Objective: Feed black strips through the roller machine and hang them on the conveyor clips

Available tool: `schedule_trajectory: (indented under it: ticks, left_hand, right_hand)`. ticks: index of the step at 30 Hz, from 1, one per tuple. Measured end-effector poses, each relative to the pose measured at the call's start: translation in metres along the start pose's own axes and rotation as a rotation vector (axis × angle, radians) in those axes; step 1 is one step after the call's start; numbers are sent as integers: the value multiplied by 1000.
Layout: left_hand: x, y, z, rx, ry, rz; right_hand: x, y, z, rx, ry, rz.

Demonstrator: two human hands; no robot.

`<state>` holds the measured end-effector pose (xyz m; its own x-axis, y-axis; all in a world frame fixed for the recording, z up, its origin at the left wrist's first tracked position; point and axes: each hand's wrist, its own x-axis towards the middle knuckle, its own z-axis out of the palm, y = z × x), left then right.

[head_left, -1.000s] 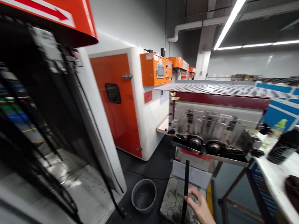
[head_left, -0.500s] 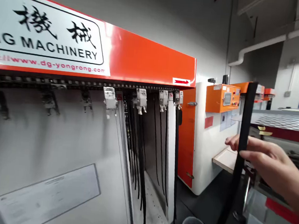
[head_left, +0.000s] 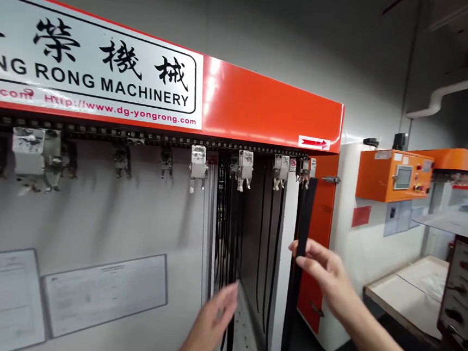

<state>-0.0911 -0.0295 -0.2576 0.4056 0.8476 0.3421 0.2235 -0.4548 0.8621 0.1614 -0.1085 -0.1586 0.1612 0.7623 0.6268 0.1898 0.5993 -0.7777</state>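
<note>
My right hand [head_left: 324, 268] pinches a long black strap [head_left: 306, 214] between thumb and fingers. The strap's top end stands up above the fingers, close to the rightmost metal clip [head_left: 312, 167], and its lower part hangs down out of view. My left hand [head_left: 210, 323] is raised low in the middle, fingers stretched and holding nothing, slightly blurred. It is in front of the machine's opening, where several black straps [head_left: 234, 241] hang. More metal clips [head_left: 245, 170] hang in a row from a chain [head_left: 147, 137] under the orange beam [head_left: 265, 104].
Papers [head_left: 104, 295] are fixed to the machine's pale front panel. To the right stands a white and orange machine with an orange control box [head_left: 393, 176]. A pale tray [head_left: 408, 289] and a dark panel with knobs [head_left: 463, 294] are at the far right.
My right hand has moved left with the strap, towards the row of clips. My left hand has come into view from below. The view has turned left.
</note>
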Motion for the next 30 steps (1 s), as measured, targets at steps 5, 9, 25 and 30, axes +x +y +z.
schedule_trajectory:
  ticks: [5, 9, 25, 30]
  left_hand:
    - [88, 164, 1, 229, 141, 445]
    - [168, 225, 17, 142, 141, 366]
    - [220, 262, 24, -6, 35, 155]
    - [219, 262, 25, 25, 57, 139]
  right_hand:
    - [7, 49, 15, 56, -132, 46]
    - [22, 77, 12, 97, -198, 46]
    - [82, 95, -2, 248, -348, 30]
    - [96, 96, -4, 268, -347, 61]
